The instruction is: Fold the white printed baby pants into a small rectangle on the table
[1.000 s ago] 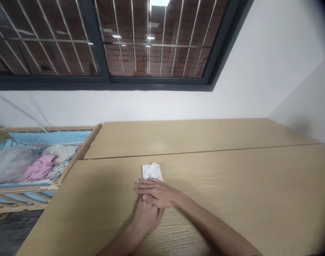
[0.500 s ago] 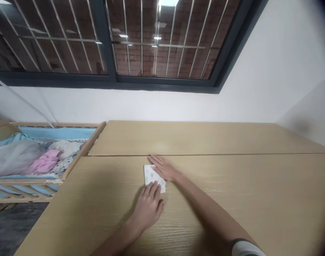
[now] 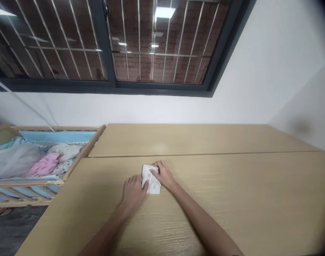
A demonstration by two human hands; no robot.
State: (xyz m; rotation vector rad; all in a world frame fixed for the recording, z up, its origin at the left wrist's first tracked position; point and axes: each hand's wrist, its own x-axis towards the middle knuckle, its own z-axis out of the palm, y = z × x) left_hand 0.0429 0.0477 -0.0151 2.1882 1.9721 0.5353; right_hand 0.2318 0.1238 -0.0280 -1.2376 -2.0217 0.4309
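A small folded white cloth with a faint print (image 3: pixel 152 182) lies on the light wooden table (image 3: pixel 231 192), near its middle. My left hand (image 3: pixel 133 191) rests at the cloth's left edge, fingers bent and the thumb on the fabric. My right hand (image 3: pixel 163 174) is on the cloth's upper right part, its fingers curled onto the fabric. Both forearms reach in from the bottom of the view.
A wooden baby cot (image 3: pixel 71 167) stands against the table's left side, holding a pink garment (image 3: pixel 45 165), a grey net cloth (image 3: pixel 12 161) and white bedding. A white wall and a dark-framed barred window (image 3: pixel 111 42) lie behind the table.
My left hand has slid from below the cloth to its left edge. My right hand has pulled back from lying flat across the top and now curls onto the cloth.
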